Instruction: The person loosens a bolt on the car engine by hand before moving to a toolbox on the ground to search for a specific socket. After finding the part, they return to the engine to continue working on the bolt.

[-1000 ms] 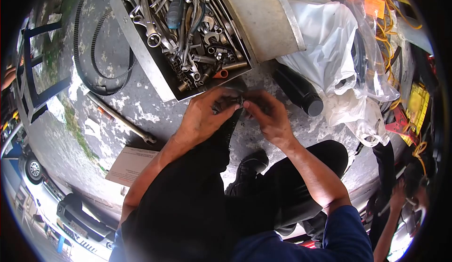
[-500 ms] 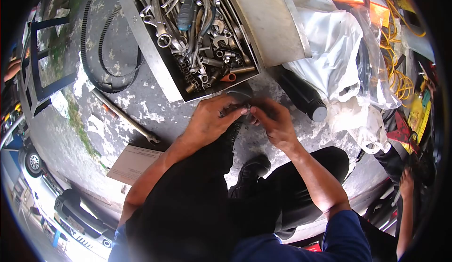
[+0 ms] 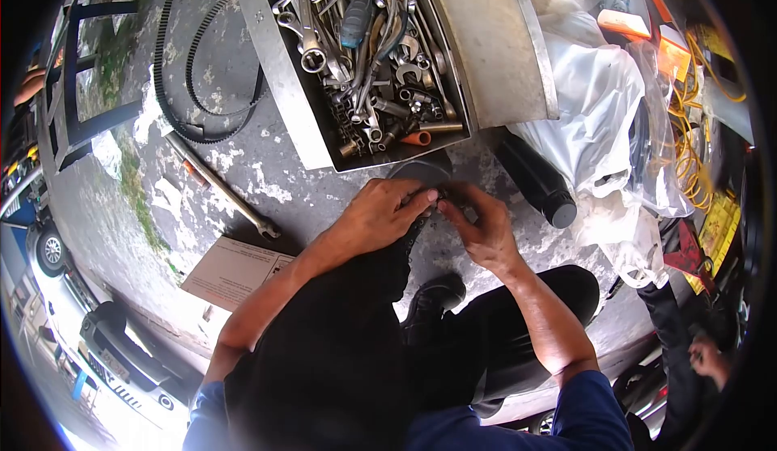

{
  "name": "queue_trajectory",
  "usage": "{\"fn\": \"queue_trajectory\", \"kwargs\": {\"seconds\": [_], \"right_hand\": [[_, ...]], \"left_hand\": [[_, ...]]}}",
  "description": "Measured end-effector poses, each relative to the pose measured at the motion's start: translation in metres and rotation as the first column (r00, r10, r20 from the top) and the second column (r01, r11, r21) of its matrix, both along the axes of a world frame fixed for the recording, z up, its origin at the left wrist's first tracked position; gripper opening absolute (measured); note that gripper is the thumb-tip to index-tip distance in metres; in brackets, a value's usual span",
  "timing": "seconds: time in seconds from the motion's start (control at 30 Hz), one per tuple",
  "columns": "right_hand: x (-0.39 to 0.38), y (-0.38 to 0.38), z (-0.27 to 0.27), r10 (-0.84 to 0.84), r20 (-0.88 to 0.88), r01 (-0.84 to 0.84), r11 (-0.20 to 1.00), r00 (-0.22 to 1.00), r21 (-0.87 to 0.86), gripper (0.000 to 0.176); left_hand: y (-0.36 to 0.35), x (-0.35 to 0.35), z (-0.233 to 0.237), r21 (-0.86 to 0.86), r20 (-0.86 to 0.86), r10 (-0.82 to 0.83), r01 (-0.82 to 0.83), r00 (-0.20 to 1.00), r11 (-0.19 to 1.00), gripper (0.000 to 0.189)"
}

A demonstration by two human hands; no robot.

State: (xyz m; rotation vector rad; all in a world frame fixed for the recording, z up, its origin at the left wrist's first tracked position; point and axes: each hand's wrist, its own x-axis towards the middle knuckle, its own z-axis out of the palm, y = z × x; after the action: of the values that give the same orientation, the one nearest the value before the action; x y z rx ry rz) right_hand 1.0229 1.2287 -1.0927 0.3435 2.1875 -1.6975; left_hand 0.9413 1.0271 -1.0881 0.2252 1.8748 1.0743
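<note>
My left hand (image 3: 382,220) and my right hand (image 3: 486,228) meet just below the toolbox, above my boot. Thumbs and fingertips of both pinch together around a small dark piece, too small and covered to name. Right beyond them stands the open metal toolbox (image 3: 285,87), filled with combination wrenches (image 3: 312,56), small sockets and a grey-blue handle (image 3: 358,18). An orange piece (image 3: 417,138) lies at its near corner. The toe of my black boot (image 3: 421,172) shows behind my fingers.
A toothed belt (image 3: 161,62) and a long metal wrench (image 3: 227,192) lie left on the concrete, beside printed cardboard (image 3: 231,273). Rightward are a black bottle (image 3: 534,177), white plastic bags (image 3: 587,95) and yellow cable (image 3: 684,143). Another person's hand (image 3: 709,360) shows at far right.
The view has shifted, so the toolbox and floor things sit further right. My hands stay together with fingertips pinched. The other person's hand at far right has moved lower.
</note>
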Motion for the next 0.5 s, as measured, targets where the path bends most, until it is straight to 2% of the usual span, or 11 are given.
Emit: {"fn": "queue_trajectory", "kwargs": {"seconds": [0.17,0.27,0.37,0.5], "right_hand": [[-0.002,0.003,-0.001,0.031,0.055,-0.034,0.998,0.998,0.051,0.024],[-0.006,0.001,0.003,0.076,0.036,-0.079,0.993,0.996,0.090,0.024],[-0.001,-0.001,-0.009,0.116,-0.124,-0.097,0.984,0.985,0.150,0.030],[-0.002,-0.002,-0.010,0.165,-0.091,-0.150,0.977,0.982,0.151,0.029]], "left_hand": [[-0.002,-0.007,0.007,-0.050,0.029,-0.086,0.088,0.996,0.995,0.040],[-0.003,-0.006,0.007,-0.035,0.015,-0.075,0.076,0.997,0.997,0.038],[-0.006,-0.003,0.003,0.016,-0.032,-0.049,0.049,0.998,0.999,0.037],[-0.008,-0.002,0.000,0.006,-0.074,-0.077,0.078,0.994,0.997,0.036]]}}
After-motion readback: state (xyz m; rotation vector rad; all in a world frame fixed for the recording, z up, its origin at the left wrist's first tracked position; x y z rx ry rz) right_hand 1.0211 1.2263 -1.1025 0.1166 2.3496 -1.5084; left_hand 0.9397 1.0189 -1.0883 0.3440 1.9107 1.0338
